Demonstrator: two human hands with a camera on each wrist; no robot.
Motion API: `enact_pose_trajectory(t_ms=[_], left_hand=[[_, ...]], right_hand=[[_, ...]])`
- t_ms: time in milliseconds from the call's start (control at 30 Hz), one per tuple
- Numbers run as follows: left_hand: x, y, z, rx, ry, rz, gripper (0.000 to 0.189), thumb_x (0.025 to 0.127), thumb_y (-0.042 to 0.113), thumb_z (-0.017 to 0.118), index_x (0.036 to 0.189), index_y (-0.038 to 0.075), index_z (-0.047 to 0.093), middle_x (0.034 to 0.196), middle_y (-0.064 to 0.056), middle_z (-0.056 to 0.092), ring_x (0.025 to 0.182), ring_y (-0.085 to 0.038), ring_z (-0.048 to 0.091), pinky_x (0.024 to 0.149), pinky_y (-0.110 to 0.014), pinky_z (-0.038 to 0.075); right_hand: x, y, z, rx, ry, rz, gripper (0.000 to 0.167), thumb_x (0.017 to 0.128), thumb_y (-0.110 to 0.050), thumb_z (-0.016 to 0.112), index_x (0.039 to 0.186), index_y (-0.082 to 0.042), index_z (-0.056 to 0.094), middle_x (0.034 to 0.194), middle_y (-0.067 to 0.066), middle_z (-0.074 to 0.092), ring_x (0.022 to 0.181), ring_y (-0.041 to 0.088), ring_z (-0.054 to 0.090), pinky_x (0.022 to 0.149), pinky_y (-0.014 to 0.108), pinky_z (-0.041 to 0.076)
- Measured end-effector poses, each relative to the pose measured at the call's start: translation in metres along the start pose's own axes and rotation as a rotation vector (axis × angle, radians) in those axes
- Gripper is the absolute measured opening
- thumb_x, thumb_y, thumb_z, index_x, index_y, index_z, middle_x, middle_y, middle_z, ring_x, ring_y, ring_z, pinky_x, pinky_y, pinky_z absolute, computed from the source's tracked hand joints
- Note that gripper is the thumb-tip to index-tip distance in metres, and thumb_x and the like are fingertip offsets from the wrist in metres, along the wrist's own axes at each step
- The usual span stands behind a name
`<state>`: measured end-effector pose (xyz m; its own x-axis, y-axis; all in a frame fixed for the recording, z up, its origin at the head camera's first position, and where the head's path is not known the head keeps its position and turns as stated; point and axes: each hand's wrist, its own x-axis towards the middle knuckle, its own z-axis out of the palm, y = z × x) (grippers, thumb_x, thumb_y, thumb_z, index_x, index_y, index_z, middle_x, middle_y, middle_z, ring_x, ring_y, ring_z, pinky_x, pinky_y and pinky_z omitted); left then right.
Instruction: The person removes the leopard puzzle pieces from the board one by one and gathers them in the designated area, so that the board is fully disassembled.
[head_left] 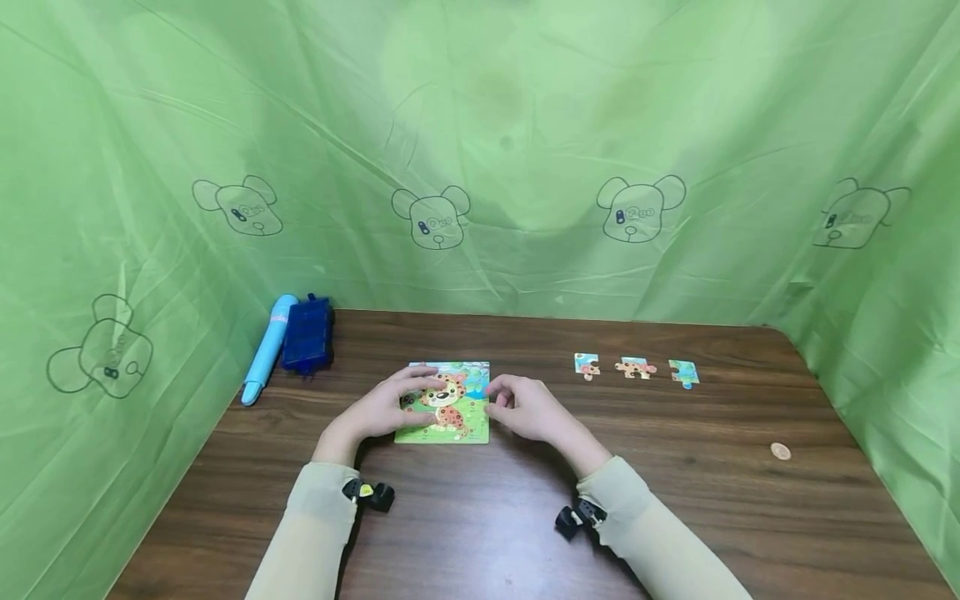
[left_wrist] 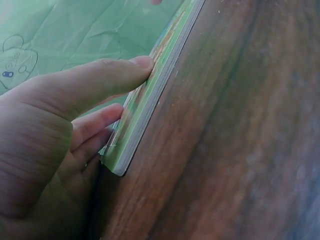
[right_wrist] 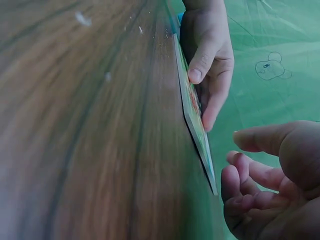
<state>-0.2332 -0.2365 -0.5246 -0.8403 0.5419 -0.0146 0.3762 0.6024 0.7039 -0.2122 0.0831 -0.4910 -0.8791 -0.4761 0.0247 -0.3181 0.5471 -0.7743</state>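
Note:
A jigsaw puzzle board (head_left: 476, 421) with a spotted cartoon animal on green grass lies flat on the table in the head view. My left hand (head_left: 390, 406) rests over its left part, with thumb and fingertips touching the picture. In the left wrist view, the thumb (left_wrist: 142, 64) presses on the board's face near its edge. Just beside the right edge is my right hand (head_left: 528, 408), its fingers loosely bent. The right wrist view shows a gap between thumb and fingers, with nothing held there, and the hand apart from the board (right_wrist: 200, 145).
Three loose puzzle pieces, one at the left (head_left: 587, 366), one in the middle (head_left: 636, 367) and one at the right (head_left: 684, 372), lie right of the board. A small round disc (head_left: 781, 451) lies farther right. A blue pen-shaped object (head_left: 268, 350) and dark blue case (head_left: 307, 335) sit back left.

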Motion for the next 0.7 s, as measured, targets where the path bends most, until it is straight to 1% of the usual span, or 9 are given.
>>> enact_pose_trajectory(t_ms=[133,267,367,400,500,600,700], left_hand=[[0.000,0.001,0.000,-0.003,0.000,0.000,0.061,0.094,0.043,0.087,0.150,0.026,0.069,0.172,-0.004,0.042,0.160,-0.040,0.034,0.123,-0.070,0.033],[0.001,0.004,0.000,0.007,0.007,-0.011,0.068,0.093,0.043,0.088,0.154,0.021,0.066,0.172,-0.004,0.043,0.160,-0.040,0.035,0.124,-0.068,0.033],[0.002,0.008,0.000,0.022,0.029,-0.012,0.072,0.092,0.043,0.089,0.155,0.018,0.064,0.169,-0.004,0.048,0.157,-0.038,0.040,0.124,-0.066,0.035],[0.003,0.010,0.000,0.026,0.037,-0.009,0.073,0.092,0.042,0.089,0.155,0.017,0.064,0.167,-0.004,0.050,0.155,-0.037,0.044,0.123,-0.065,0.037],[0.004,0.013,0.000,0.022,0.055,-0.003,0.071,0.090,0.039,0.091,0.153,0.017,0.066,0.162,-0.002,0.056,0.151,-0.034,0.050,0.121,-0.062,0.041],[0.004,0.016,0.000,0.006,0.037,-0.012,0.071,0.090,0.038,0.092,0.154,0.019,0.065,0.161,-0.001,0.057,0.151,-0.032,0.050,0.122,-0.060,0.041],[0.003,0.018,0.001,-0.005,0.003,-0.021,0.073,0.091,0.038,0.091,0.156,0.020,0.063,0.163,-0.002,0.056,0.156,-0.033,0.044,0.125,-0.060,0.037]], right_hand=[[0.010,-0.002,0.008,0.007,0.022,-0.009,0.025,0.097,-0.014,0.079,0.119,-0.002,0.075,0.083,-0.003,0.067,0.063,0.006,0.058,0.062,0.025,0.051],[0.019,-0.002,0.015,0.017,0.039,0.003,0.030,0.093,-0.012,0.083,0.120,-0.002,0.076,0.086,-0.001,0.069,0.068,0.007,0.060,0.064,0.026,0.054],[0.023,-0.002,0.018,0.030,0.038,0.024,0.034,0.089,-0.010,0.087,0.120,-0.003,0.076,0.088,0.001,0.070,0.071,0.007,0.062,0.068,0.026,0.055],[0.024,-0.002,0.019,0.036,0.037,0.032,0.035,0.087,-0.009,0.088,0.119,-0.003,0.076,0.089,0.002,0.070,0.072,0.007,0.062,0.069,0.026,0.055],[0.025,-0.003,0.021,0.047,0.030,0.066,0.037,0.084,-0.006,0.090,0.119,-0.003,0.075,0.091,0.004,0.071,0.075,0.008,0.062,0.072,0.027,0.056],[0.026,-0.002,0.022,0.049,0.030,0.086,0.040,0.084,-0.006,0.092,0.120,-0.003,0.076,0.092,0.004,0.071,0.077,0.009,0.063,0.075,0.028,0.057],[0.027,0.000,0.023,0.050,0.029,0.093,0.041,0.083,-0.008,0.093,0.121,-0.002,0.076,0.092,0.003,0.071,0.079,0.009,0.063,0.078,0.028,0.057]])
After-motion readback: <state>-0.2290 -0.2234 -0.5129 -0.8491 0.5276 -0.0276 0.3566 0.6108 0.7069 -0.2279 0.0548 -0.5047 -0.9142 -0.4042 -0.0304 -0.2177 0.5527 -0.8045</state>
